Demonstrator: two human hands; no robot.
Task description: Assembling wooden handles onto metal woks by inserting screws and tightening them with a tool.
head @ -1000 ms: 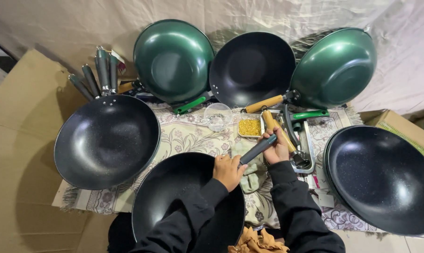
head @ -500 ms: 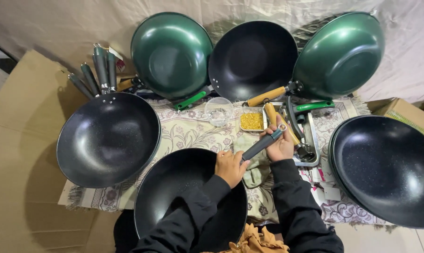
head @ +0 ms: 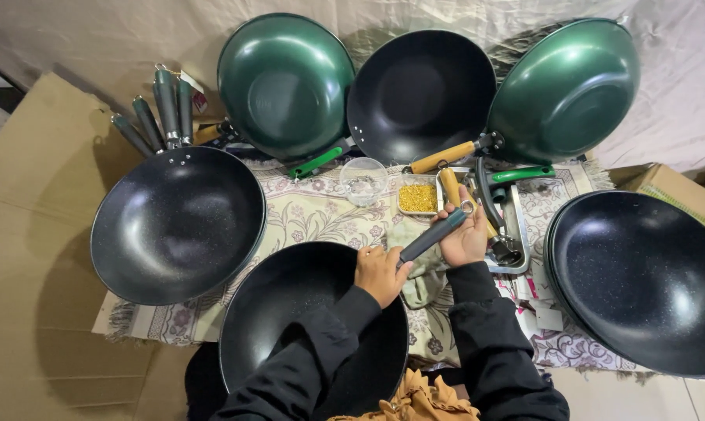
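Note:
A black wok (head: 290,312) lies in front of me on a patterned cloth (head: 306,214). Its grey handle (head: 434,232) points up and to the right. My left hand (head: 380,273) grips the wok's rim where the handle joins it. My right hand (head: 465,238) is closed around the far end of the grey handle. Both arms wear black sleeves. A grey-green rag (head: 415,261) lies under the handle, between the hands.
Black woks lie at left (head: 177,226) and right (head: 641,281). Two green woks (head: 282,78) (head: 567,90) and a black one (head: 423,90) lean at the back. A clear cup (head: 363,181), a tray of yellow bits (head: 419,197) and a metal tray of handles (head: 516,234) sit nearby. Cardboard (head: 33,203) lies left.
The view has shifted slightly. Both hands stay on the wok and its handle, with hardly any movement.

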